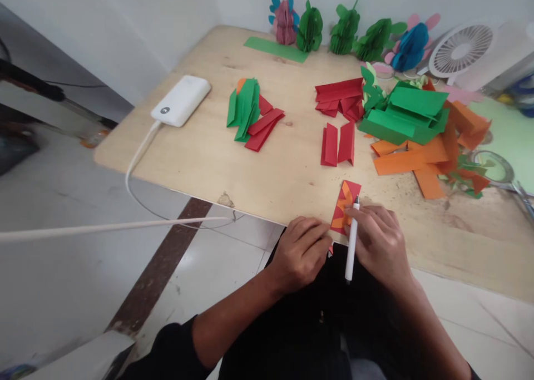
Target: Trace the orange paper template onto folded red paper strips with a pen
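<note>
A narrow strip of red paper (356, 187) lies at the table's front edge with an orange paper cutout (346, 193) on top of it. My right hand (381, 241) grips a white pen (352, 252), its dark tip pointing away from me, while the fingertips press on the orange cutout. The fingers of my left hand (302, 252) are curled together at the lower left corner of the red paper and seem to pinch it; the tips are partly hidden. A small reddish bit (331, 250) shows below that hand, beyond the table edge.
Folded red papers (329, 144) lie ahead, with green (417, 107) and orange pieces (400, 162) heaped at right beside scissors (521, 193). Left stand a mixed paper pile (249, 107) and a cabled white power bank (181, 100). Paper figures (309, 28) and a fan (463, 49) line the wall.
</note>
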Demonstrator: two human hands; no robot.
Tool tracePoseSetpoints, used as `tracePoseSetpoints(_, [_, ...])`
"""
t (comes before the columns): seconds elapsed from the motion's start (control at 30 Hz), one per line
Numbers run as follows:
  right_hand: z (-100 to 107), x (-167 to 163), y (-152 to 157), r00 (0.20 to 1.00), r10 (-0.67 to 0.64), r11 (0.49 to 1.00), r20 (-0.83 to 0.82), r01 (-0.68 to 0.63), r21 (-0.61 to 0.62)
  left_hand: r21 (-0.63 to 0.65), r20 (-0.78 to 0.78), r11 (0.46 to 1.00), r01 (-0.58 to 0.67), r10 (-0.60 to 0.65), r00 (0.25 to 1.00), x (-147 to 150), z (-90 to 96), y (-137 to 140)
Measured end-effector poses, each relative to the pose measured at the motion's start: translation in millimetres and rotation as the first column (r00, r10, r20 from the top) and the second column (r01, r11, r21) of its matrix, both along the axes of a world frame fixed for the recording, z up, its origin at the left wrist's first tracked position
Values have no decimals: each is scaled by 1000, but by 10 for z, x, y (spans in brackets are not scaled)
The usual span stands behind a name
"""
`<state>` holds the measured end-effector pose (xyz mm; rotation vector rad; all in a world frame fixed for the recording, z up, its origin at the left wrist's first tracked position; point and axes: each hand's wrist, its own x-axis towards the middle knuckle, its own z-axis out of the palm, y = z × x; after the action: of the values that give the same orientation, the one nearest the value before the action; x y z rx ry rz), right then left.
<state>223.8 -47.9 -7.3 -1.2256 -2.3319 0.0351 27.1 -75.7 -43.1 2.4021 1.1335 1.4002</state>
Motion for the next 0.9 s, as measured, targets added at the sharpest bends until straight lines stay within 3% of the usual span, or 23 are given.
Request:
tracePoseSetpoints(0.23, [14,-10,5,1000,-2,1000,-7,2,4,10,66,999,-34,33,997,67,-39,-34])
tracePoseSetpoints(0.9, [23,-38,6,1000,-17,999,16,16,40,55,48,998,-30,28,998,61,-124,14])
